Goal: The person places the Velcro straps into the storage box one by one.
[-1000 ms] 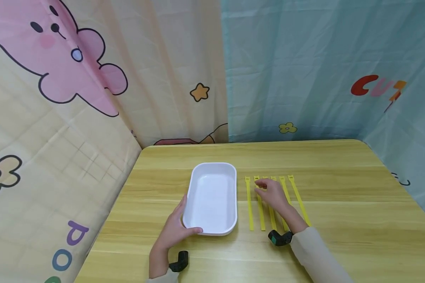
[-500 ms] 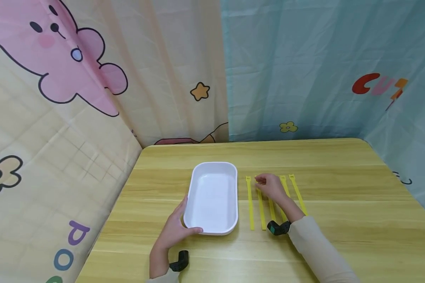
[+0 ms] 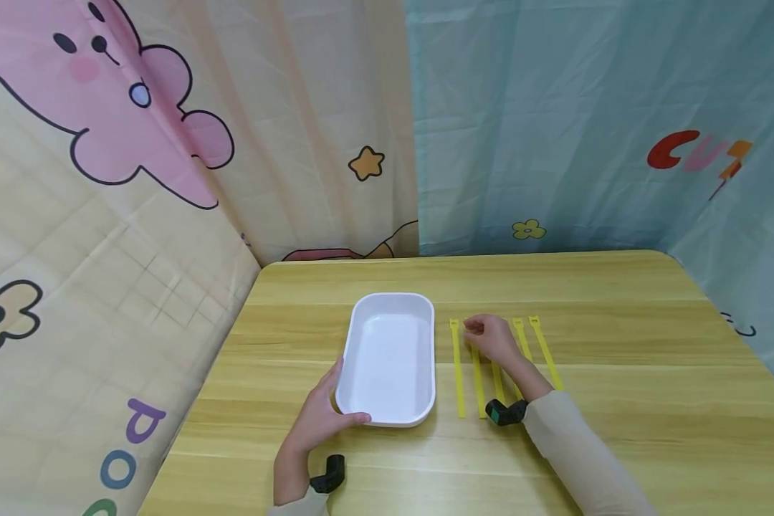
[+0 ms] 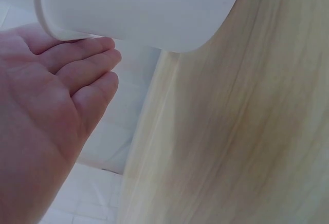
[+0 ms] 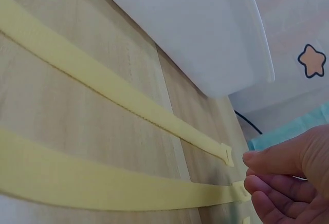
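Note:
A deep white rectangular tray [image 3: 390,358] stands on the table. My left hand [image 3: 319,419] holds its near left corner, thumb at the front rim and fingers along the left side; in the left wrist view those fingers lie against the tray wall [image 4: 139,8]. Right of the tray, several yellow cable ties [image 3: 458,369] with slotted heads lie in a row. My right hand [image 3: 493,340] is over the row, fingers bent and thumb close to them. In the right wrist view its fingertips are at the head of one cable tie [image 5: 154,188]; whether they pinch it is unclear.
The wooden table [image 3: 651,394] extends right of the cable ties. Printed curtains [image 3: 522,129] hang behind it and at both sides. Each wrist wears a small black camera [image 3: 506,413].
My right hand has dropped slightly forward onto the cable tie heads, its fingers bending closer together, then stayed nearly still. The left hand and tray stay put.

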The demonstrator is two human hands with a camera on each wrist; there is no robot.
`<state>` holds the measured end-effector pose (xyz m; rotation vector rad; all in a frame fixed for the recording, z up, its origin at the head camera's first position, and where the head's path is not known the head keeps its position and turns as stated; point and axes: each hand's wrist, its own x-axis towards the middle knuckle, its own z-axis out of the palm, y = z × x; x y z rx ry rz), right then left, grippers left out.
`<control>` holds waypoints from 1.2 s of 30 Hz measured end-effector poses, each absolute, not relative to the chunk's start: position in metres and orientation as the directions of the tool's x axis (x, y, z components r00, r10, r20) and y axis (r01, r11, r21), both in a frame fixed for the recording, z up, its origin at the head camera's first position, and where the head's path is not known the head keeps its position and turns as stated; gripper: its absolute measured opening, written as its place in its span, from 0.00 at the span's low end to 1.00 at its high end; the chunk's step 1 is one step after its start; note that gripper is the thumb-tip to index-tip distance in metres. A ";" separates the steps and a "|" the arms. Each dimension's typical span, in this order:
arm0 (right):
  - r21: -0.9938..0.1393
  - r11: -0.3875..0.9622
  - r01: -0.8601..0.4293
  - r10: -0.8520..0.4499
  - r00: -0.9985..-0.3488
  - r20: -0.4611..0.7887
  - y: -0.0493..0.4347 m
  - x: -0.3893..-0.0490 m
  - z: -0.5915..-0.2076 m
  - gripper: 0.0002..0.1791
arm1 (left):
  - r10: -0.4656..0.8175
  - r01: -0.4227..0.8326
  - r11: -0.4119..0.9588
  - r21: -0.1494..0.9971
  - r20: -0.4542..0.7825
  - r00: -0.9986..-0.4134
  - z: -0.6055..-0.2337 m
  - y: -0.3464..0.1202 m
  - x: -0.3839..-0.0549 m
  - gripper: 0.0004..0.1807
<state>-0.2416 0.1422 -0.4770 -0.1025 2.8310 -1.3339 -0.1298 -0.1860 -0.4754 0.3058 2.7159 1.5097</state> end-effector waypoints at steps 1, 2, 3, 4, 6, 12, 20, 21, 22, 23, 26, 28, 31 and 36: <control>-0.767 0.638 -0.060 -0.066 -0.998 0.023 0.142 -0.243 -0.477 0.14 | 0.177 0.155 0.513 0.844 0.073 -0.982 -0.476 -0.186 -0.130 0.62; -0.762 0.643 -0.071 -0.073 -0.997 0.031 0.142 -0.244 -0.476 0.14 | 0.173 0.150 0.511 0.846 0.069 -0.982 -0.476 -0.186 -0.130 0.62; -0.757 0.648 -0.081 -0.081 -0.996 0.038 0.141 -0.245 -0.476 0.14 | 0.170 0.145 0.510 0.848 0.066 -0.983 -0.476 -0.186 -0.130 0.61; -0.753 0.652 -0.089 -0.087 -0.995 0.043 0.140 -0.247 -0.476 0.15 | 0.167 0.143 0.508 0.849 0.065 -0.984 -0.475 -0.186 -0.130 0.61; -0.741 0.664 -0.103 -0.100 -0.994 0.049 0.138 -0.251 -0.475 0.15 | 0.162 0.140 0.503 0.853 0.066 -0.985 -0.476 -0.186 -0.130 0.61; -0.713 0.693 -0.109 -0.131 -0.991 0.025 0.130 -0.262 -0.477 0.18 | 0.166 0.134 0.508 0.851 0.056 -0.985 -0.474 -0.188 -0.129 0.62; -0.690 0.718 -0.086 -0.118 -0.993 0.000 0.120 -0.267 -0.480 0.21 | 0.167 0.140 0.480 0.866 0.067 -0.984 -0.462 -0.182 -0.122 0.61; -0.684 0.725 -0.084 -0.118 -0.993 -0.003 0.119 -0.268 -0.480 0.21 | 0.165 0.134 0.479 0.867 0.061 -0.984 -0.456 -0.180 -0.120 0.60; -0.676 0.732 -0.085 -0.119 -0.993 -0.004 0.119 -0.268 -0.480 0.21 | 0.164 0.128 0.479 0.869 0.054 -0.985 -0.451 -0.178 -0.118 0.59; -0.666 0.741 -0.087 -0.120 -0.993 -0.004 0.119 -0.268 -0.480 0.21 | 0.163 0.120 0.477 0.871 0.046 -0.985 -0.446 -0.176 -0.116 0.59; -0.652 0.754 -0.081 -0.120 -0.993 -0.016 0.119 -0.268 -0.480 0.22 | 0.159 0.105 0.480 0.871 0.032 -0.987 -0.439 -0.174 -0.113 0.58; -0.649 0.756 -0.079 -0.121 -0.992 -0.020 0.119 -0.268 -0.479 0.21 | 0.156 0.104 0.481 0.871 0.031 -0.987 -0.438 -0.173 -0.113 0.58; -0.656 0.750 -0.078 -0.123 -0.992 -0.023 0.119 -0.268 -0.479 0.21 | 0.152 0.106 0.481 0.871 0.036 -0.988 -0.437 -0.173 -0.113 0.58; -0.654 0.748 -0.114 -0.141 -0.990 0.011 0.120 -0.270 -0.481 0.20 | 0.148 0.102 0.478 0.872 0.035 -0.988 -0.433 -0.172 -0.113 0.58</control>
